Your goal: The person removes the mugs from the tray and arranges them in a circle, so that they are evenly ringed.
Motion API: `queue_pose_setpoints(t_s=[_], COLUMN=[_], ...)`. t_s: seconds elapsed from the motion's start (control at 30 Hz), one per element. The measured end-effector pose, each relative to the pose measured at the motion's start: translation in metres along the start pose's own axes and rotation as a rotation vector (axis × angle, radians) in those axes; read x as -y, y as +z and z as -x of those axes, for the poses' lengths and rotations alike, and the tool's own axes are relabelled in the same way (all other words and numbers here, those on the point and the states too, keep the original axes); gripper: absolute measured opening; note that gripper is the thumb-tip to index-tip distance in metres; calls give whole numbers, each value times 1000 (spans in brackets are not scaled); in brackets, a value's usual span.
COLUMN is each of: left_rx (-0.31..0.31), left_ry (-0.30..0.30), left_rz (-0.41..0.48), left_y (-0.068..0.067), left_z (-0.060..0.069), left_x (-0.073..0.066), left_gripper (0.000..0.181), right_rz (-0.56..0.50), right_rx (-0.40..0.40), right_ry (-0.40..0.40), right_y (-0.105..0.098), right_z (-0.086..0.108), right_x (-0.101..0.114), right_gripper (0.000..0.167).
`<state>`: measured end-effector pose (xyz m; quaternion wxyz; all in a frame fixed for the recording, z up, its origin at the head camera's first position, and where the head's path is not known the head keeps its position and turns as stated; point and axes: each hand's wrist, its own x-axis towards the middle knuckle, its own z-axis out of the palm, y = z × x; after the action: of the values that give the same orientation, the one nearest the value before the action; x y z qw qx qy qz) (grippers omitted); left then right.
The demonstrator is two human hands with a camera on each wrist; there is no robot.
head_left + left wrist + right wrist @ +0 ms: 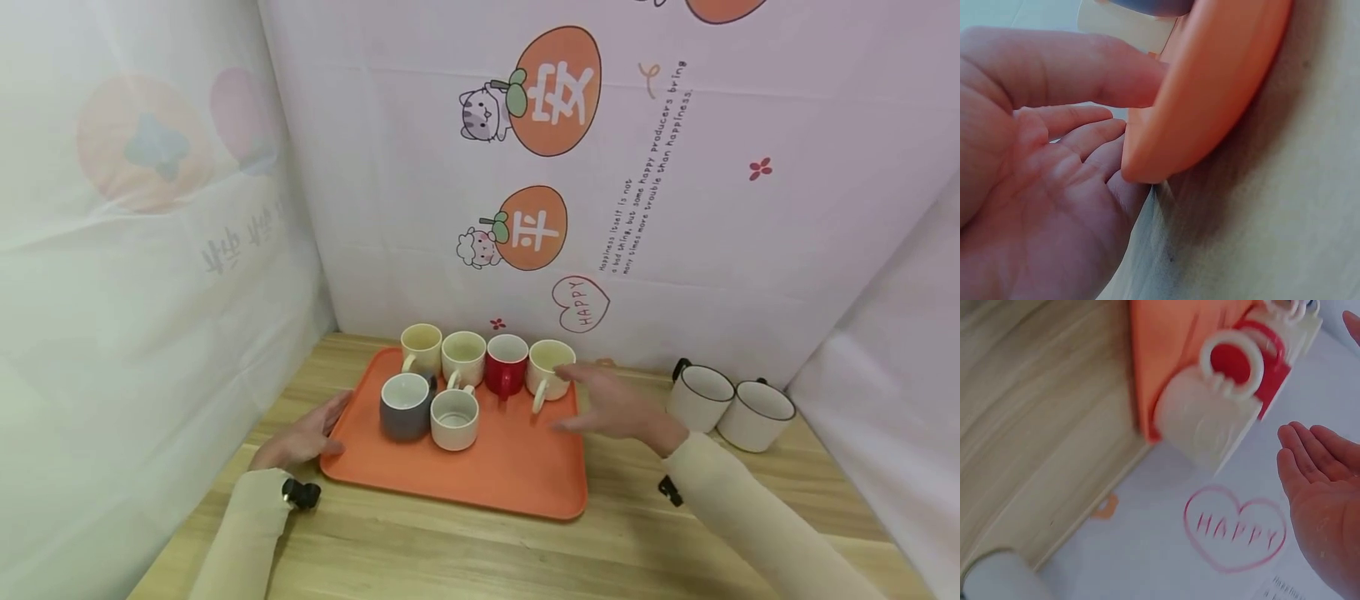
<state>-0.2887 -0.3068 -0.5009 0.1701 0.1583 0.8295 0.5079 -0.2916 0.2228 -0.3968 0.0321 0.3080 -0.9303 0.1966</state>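
An orange tray lies on the wooden table. My left hand holds its left edge; in the left wrist view the thumb lies over the tray rim and the fingers are partly hidden behind it. Along the tray's back stand a yellow mug, a pale cream mug, a red mug and a cream mug at the right. A grey mug and a white cup stand before them. My right hand, fingers spread and holding nothing, hovers beside the cream mug.
Two white mugs with dark rims, one at the left and one at the right, stand on the table right of the tray. A printed white cloth hangs close behind the tray, with more cloth at both sides.
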Motion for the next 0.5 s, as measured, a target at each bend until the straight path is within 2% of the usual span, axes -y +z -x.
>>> queue_pose_setpoints(t_s=[0.13,0.3,0.5], left_rx=[10,12,9], left_ry=[13,16,5], left_rz=[4,20,0], left_y=[1,2,2], left_z=[0,0,2], left_x=[-2,-6,-7], left_gripper=[108,109,108], right_rz=[-45,-168,-251], right_rx=[54,94,66], right_ry=[-2,11,0], right_y=[20,47,78], right_z=[-15,-29,-43], right_x=[17,35,55], right_gripper=[86,92,90])
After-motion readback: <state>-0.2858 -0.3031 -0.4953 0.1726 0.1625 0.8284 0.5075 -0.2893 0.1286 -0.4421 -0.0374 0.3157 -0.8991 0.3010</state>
